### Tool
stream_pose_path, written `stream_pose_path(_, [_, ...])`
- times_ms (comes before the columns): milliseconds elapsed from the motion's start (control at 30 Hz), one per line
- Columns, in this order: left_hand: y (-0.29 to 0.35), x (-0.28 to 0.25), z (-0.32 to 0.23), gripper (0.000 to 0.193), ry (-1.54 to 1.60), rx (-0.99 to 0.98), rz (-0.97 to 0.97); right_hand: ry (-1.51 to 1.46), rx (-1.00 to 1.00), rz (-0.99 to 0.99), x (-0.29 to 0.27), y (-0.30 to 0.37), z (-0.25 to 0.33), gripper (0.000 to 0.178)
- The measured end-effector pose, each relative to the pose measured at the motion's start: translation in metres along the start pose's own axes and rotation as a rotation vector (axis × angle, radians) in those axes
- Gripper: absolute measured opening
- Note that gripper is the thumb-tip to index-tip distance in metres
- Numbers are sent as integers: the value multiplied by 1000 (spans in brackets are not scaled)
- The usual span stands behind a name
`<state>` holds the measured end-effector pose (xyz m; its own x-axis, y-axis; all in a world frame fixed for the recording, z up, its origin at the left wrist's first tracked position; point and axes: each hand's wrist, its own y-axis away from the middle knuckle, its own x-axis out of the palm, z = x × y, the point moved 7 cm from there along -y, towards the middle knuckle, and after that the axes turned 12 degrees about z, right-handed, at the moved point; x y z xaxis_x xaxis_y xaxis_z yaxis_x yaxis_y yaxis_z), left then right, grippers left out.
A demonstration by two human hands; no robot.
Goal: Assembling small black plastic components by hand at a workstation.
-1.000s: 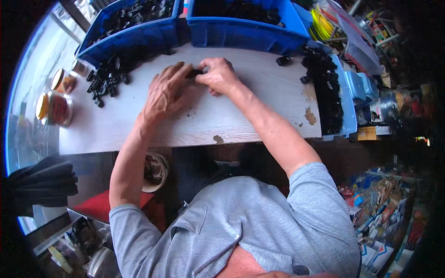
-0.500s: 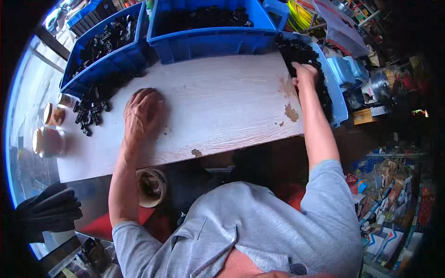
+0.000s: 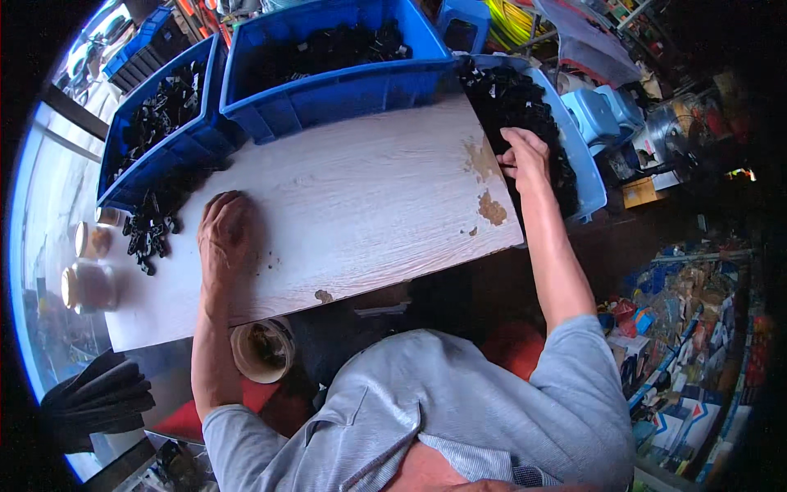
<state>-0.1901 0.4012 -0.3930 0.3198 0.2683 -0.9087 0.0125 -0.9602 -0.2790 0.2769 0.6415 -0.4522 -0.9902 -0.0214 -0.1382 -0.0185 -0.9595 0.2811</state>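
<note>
My left hand (image 3: 223, 234) lies knuckles up on the pale wooden table (image 3: 361, 205), fingers curled under. It sits just right of a loose pile of small black plastic parts (image 3: 150, 228). Whatever is under its palm is hidden. My right hand (image 3: 525, 157) reaches over the table's right edge into a light-blue tray (image 3: 584, 168) heaped with black plastic parts (image 3: 512, 102). Its thumb and fingers pinch closed on a part at the heap's near side.
Two blue bins (image 3: 328, 86) (image 3: 152, 135) holding black parts line the table's far edge. Jars with tan lids (image 3: 88, 283) stand at the left end. A roll of tape (image 3: 261, 348) sits below the near edge. Cluttered boxes fill the floor at the right.
A second ago both hands met over a small black part at the table's middle. They have since parted: the left slid toward the left pile, the right reached out into the right tray.
</note>
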Motion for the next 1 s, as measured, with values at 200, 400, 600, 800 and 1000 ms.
stream_pose_path(200, [3,-1,3,21,8,35,-44,14,-46,-13,11,15,4,20])
stream_pose_path(400, [9,-7,-1,19,-10,-42,-74,-1,-204,-13,22,17,-12,23])
stream_pose_path(600, [10,6,13,21,-42,-6,-92,106,-383,-78,18,16,-25,27])
stream_pose_path(800, [13,1,12,20,-73,-57,-117,296,-491,-85,29,31,-3,33])
stream_pose_path(1000, [15,11,36,18,-127,-88,-141,301,-564,-70,26,9,-14,33])
